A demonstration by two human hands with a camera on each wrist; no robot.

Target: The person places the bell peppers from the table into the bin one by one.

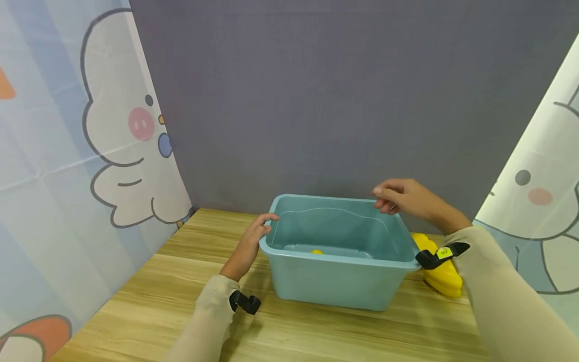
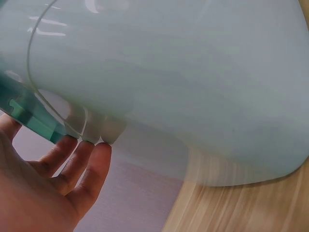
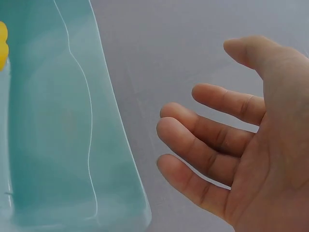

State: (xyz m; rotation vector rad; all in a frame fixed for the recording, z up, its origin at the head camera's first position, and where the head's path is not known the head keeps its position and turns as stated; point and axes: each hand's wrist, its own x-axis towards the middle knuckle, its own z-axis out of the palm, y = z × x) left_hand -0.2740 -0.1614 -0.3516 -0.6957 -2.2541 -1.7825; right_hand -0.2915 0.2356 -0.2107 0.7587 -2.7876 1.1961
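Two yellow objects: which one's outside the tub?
The yellow object on the table, right of the tub, partly behind the right wrist device; the other yellow object is inside the tub.

Upright teal tub (image 1: pixel 334 284) on table (image 1: pixel 172 291)

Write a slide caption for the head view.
Left hand touches the rim of a teal tub; right hand hovers at its far right; glossy yellow object alongside.

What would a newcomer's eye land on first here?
Probably the big blue tub on the wooden table, with the left hand at its left rim. Next, perhaps, the bright yellow object right of the tub, then the large white cartoon figure on the left backdrop.
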